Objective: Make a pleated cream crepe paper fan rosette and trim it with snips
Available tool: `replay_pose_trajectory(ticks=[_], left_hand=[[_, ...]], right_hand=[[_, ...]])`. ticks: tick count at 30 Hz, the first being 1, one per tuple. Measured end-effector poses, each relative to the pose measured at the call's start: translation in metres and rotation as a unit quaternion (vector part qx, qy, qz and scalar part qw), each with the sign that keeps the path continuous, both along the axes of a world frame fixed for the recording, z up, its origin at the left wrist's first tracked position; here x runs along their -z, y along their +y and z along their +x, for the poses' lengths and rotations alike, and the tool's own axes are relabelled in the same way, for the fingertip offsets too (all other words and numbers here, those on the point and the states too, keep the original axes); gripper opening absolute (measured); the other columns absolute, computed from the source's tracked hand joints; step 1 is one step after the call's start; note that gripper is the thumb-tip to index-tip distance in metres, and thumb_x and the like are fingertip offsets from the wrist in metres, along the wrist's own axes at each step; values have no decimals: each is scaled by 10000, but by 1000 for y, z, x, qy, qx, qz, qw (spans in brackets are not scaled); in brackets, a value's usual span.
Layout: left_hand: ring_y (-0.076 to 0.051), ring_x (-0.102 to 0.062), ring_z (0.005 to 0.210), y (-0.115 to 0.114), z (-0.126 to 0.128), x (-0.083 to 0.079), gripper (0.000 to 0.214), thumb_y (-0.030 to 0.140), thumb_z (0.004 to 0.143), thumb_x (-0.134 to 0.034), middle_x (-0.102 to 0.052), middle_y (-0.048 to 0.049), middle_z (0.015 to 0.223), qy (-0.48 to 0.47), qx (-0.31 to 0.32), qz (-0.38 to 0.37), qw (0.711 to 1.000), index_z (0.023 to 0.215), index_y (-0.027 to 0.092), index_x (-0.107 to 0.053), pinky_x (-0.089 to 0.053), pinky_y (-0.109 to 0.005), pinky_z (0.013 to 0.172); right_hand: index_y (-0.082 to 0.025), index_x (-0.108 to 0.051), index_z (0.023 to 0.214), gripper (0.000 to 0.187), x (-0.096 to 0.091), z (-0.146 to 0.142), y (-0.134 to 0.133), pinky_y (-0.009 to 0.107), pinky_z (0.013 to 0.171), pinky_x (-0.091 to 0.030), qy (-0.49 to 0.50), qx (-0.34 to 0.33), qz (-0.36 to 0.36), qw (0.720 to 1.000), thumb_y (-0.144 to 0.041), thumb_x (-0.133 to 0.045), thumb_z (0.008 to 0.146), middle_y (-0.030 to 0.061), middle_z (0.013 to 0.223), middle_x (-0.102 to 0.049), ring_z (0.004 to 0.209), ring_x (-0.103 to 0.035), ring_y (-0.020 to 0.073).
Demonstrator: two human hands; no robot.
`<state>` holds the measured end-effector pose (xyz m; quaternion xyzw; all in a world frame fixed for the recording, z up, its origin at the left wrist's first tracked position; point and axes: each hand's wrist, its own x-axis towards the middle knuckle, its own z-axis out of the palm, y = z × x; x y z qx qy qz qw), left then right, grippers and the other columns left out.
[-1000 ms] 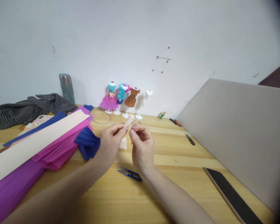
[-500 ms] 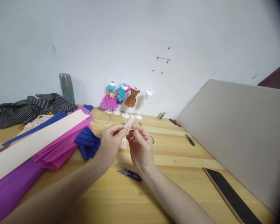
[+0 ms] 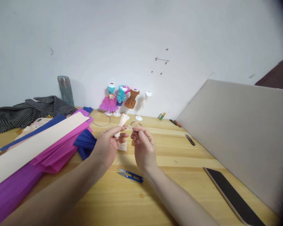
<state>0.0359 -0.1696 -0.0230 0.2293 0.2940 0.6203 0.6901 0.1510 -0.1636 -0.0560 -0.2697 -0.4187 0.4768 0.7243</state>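
Observation:
My left hand [image 3: 108,142] holds a small pale-pink crepe paper piece [image 3: 121,124] upright between thumb and fingers. A short gap to the right, my right hand [image 3: 145,146] is closed in a pinch; whatever sits between its fingertips is too small to make out. Another pale paper scrap [image 3: 123,146] lies on the table behind my left fingers. Blue thread snips [image 3: 131,175] rest below the hands, blades pointing left. Behind the right fingertips a thin ring-shaped item [image 3: 136,123] is partly in sight.
Crepe paper sheets [image 3: 58,131] in cream, magenta, purple and blue cover the left side. Small dress forms [image 3: 132,99] stand along the wall, near a flask [image 3: 66,91] and striped cloth [image 3: 37,108]. To the right are a phone [image 3: 233,194], a cutter [image 3: 190,140] and a grey panel [image 3: 238,131].
My hands have drawn apart, the left moving left with the pink paper, which now tilts more upright. The right hand no longer touches the paper. The view has shifted slightly.

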Motion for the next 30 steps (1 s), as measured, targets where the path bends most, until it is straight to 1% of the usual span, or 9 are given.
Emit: replay_pose_trajectory(ticks=[3, 8, 12, 14, 17, 19, 23, 26, 30], left_hand=[[-89, -616, 608, -2, 1, 0, 57, 127, 646, -683, -677, -60, 796, -3, 3, 10, 1000, 659, 76, -706, -486, -163, 538], [-87, -611, 609, 0, 1, 2, 60, 131, 620, -709, -663, -46, 685, 4, -3, 22, 1000, 628, 72, -711, -488, -156, 557], [-79, -598, 612, 2, 1, 4, 86, 160, 605, -729, -677, -53, 694, 32, -9, 33, 999, 633, 79, -726, -463, -151, 552], [-73, -585, 605, 3, 1, 6, 88, 172, 607, -727, -676, -48, 684, 53, -11, 45, 998, 640, 91, -734, -452, -154, 554], [-70, -566, 594, 1, 1, 7, 88, 200, 622, -721, -662, -33, 642, 100, -16, 64, 993, 626, 114, -736, -439, -165, 567], [-75, -556, 586, 0, 2, 7, 95, 218, 635, -712, -652, -25, 607, 147, -22, 83, 985, 621, 127, -737, -432, -176, 571], [-80, -541, 560, -1, 3, 7, 95, 228, 664, -682, -645, -7, 578, 235, -49, 131, 962, 641, 158, -742, -416, -194, 559], [-84, -527, 533, 0, 3, 8, 103, 233, 674, -671, -638, 1, 564, 275, -57, 148, 948, 622, 166, -730, -412, -208, 541], [-101, -523, 534, 1, 3, 9, 110, 217, 662, -665, -617, 2, 546, 307, -69, 168, 934, 570, 164, -695, -401, -222, 516]], right_hand=[[-212, -723, 769, 126, 2, -1, 0, 281, 670, -364, -15, -1, -4, 1000, -318, -678, 718, 10, 741, -548, 699, -462, 138], [-211, -719, 776, 106, 5, -1, 2, 281, 675, -383, -31, -2, -6, 999, -291, -684, 715, 11, 765, -560, 689, -468, 131], [-211, -721, 807, 124, 9, 3, 8, 290, 679, -404, -68, 5, 6, 998, -296, -666, 735, 21, 782, -589, 704, -502, 142], [-210, -720, 840, 148, 10, 8, 14, 298, 693, -418, -89, 25, 16, 996, -309, -651, 755, 35, 839, -614, 730, -526, 149], [-211, -710, 889, 170, 10, 16, 21, 306, 716, -435, -116, 74, 27, 990, -315, -641, 774, 45, 899, -634, 753, -544, 153], [-206, -710, 854, 146, 7, 20, 24, 310, 729, -441, -149, 84, 34, 985, -308, -645, 772, 42, 869, -641, 763, -551, 160], [-207, -707, 757, 86, -2, 23, 20, 307, 725, -444, -210, 43, 57, 975, -275, -653, 759, 21, 771, -643, 760, -573, 167], [-208, -697, 733, 81, -7, 21, 16, 303, 694, -444, -238, 36, 64, 968, -272, -652, 750, 16, 739, -644, 734, -576, 166], [-195, -647, 668, 97, -8, 19, 14, 284, 608, -439, -263, 41, 42, 963, -276, -677, 711, 9, 667, -612, 663, -555, 157]])
